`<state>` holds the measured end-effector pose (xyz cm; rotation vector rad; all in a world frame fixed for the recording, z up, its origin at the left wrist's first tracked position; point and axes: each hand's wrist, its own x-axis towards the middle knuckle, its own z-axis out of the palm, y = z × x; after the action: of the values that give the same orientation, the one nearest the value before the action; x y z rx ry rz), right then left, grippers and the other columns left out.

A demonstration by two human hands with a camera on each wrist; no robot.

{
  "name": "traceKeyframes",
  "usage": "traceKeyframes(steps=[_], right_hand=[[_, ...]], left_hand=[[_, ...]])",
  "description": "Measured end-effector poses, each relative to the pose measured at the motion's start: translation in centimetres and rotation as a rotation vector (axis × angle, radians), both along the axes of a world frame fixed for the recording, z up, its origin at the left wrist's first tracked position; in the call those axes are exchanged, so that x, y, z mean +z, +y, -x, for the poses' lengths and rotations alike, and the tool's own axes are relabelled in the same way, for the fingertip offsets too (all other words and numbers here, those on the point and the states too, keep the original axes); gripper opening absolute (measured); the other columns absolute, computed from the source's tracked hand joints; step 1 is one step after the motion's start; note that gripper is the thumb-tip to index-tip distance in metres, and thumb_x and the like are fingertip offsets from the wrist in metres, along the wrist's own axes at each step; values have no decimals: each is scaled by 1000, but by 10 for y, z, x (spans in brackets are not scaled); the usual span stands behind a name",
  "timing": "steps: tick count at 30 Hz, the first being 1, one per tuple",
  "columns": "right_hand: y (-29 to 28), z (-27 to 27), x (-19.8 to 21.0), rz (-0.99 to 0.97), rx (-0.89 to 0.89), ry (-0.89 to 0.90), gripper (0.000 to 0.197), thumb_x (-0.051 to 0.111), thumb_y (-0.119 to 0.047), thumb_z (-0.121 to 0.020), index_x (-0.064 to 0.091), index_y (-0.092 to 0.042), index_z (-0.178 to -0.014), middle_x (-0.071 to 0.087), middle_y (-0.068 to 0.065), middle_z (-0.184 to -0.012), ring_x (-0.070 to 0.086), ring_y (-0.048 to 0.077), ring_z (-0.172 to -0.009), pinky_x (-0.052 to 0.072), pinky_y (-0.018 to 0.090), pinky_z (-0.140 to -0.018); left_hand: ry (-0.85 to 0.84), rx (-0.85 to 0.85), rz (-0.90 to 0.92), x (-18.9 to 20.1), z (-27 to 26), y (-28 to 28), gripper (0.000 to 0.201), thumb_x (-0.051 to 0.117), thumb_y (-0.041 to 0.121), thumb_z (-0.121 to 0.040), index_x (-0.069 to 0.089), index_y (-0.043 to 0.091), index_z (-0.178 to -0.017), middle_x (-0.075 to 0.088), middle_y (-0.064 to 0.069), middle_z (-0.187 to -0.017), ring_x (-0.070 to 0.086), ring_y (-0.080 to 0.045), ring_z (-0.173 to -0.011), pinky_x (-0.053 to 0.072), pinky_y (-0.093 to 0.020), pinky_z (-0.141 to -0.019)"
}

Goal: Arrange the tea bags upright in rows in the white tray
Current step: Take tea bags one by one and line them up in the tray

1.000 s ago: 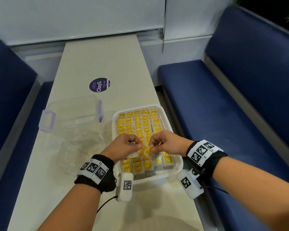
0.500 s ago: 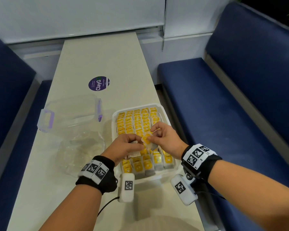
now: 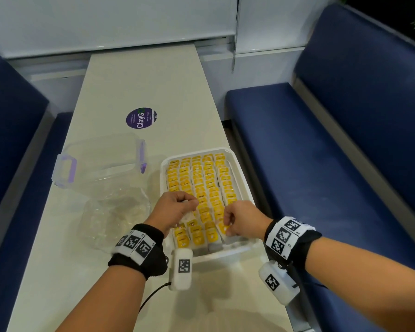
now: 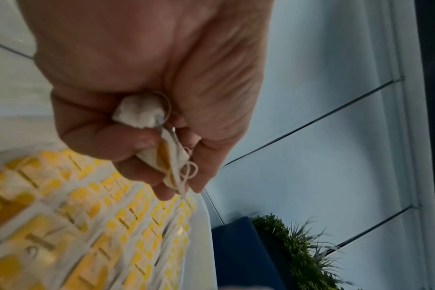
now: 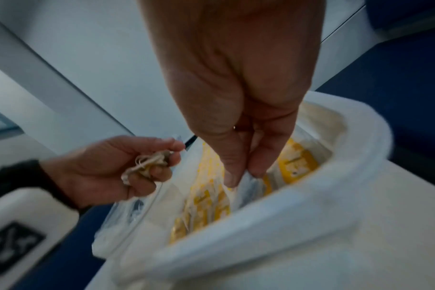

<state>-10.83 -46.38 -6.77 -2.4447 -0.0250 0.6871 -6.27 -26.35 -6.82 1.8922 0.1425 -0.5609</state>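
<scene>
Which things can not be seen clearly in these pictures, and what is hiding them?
- Tea bags under the left hand: head view, the hand covers them.
- How many bags the left hand holds: left wrist view, fingers wrap the bundle.
- Print on the tags: too small or blurred everywhere.
- The bag pinched by the right hand: right wrist view, motion blur.
- White tray floor: hidden by bags.

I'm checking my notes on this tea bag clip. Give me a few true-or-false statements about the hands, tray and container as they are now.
1. The left hand holds tea bags. True.
2. The right hand rests on the bench. False: it pinches a tea bag at the white tray's near right corner.
3. The clear container is full of tea bags. False: it looks empty.
4. Yellow-tagged bags fill most of the tray. True.
</scene>
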Motion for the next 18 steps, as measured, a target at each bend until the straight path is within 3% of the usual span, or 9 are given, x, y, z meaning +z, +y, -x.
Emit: traceKeyframes(steps=[2,5,11,14,18], right_hand=[[2,6,-6,12,-7,55,15,76,-4,-75,69,-5,-88,56,-6,-74,54,7,-57,51,20,-58],[6,10,-12,32,-3,74,15,73,2,-74,68,-5,-87,55,-6,-72,55,11,-59,47,16,-55],[13,10,-16,205,59,40,12,71,-7,-79,66,-9,-90,66,7,-101,64,23,-94,54,29,-82],[14,10,-12,286,94,60,17,72,-16,-81,68,-8,-94,66,8,-99,64,24,-92,54,30,-83],[18,11,-11,414,188,79,27,73,-26,-81,67,-7,-99,57,5,-87,56,21,-77,53,30,-79]], left_hand=[[29,17,-14,-2,-2,6,8,70,18,-89,73,10,-90,70,-2,-79,40,-7,-44,30,-18,-41],[42,43,-3,-3,-2,12,7,70,18,-89,73,12,-88,68,3,-72,37,-11,-47,28,-21,-44],[40,60,8,-3,0,15,6,70,16,-89,73,10,-89,67,0,-71,39,-13,-48,28,-22,-45],[45,66,2,-3,0,16,8,70,14,-89,74,8,-91,67,0,-71,37,-12,-46,27,-20,-43],[48,66,-6,-4,0,15,8,69,12,-88,74,6,-90,64,6,-61,38,-11,-43,27,-20,-42]])
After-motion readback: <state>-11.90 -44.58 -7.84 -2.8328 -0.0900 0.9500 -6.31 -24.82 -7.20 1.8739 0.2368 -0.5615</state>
